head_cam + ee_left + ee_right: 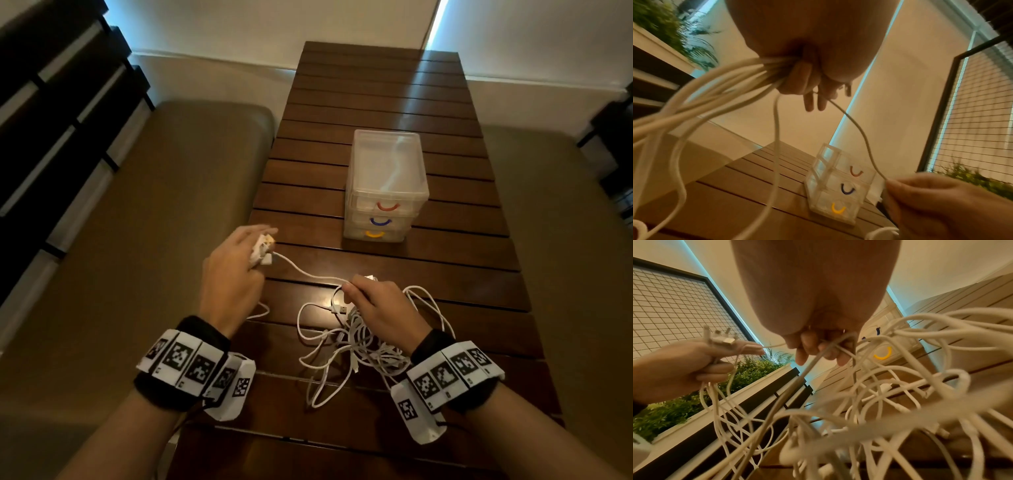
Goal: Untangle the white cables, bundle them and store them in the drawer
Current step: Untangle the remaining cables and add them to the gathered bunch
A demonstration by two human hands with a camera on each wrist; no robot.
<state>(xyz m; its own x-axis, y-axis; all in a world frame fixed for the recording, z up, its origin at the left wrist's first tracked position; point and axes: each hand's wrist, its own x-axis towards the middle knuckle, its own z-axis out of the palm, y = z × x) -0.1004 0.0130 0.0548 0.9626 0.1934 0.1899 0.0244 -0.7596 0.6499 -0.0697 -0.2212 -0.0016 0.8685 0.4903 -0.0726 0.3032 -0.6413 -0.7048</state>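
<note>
A tangle of white cables (356,346) lies on the wooden table (462,274) in front of me. My left hand (233,274) grips a bunch of gathered white cable loops (694,100) with several plug ends (721,339) sticking out past the fingers. My right hand (373,305) pinches a single white cable (305,270) that runs across to the left hand. The same hand (818,347) also holds strands rising from the tangle (890,402). A clear plastic drawer unit (387,185) stands beyond, its three drawers closed.
The drawers have a red handle (388,207), a blue handle (381,223) and a yellow handle (375,234). A tan bench (164,212) flanks the table on the left. A planter with green plants (684,405) and a wire grid panel (972,113) show in the wrist views.
</note>
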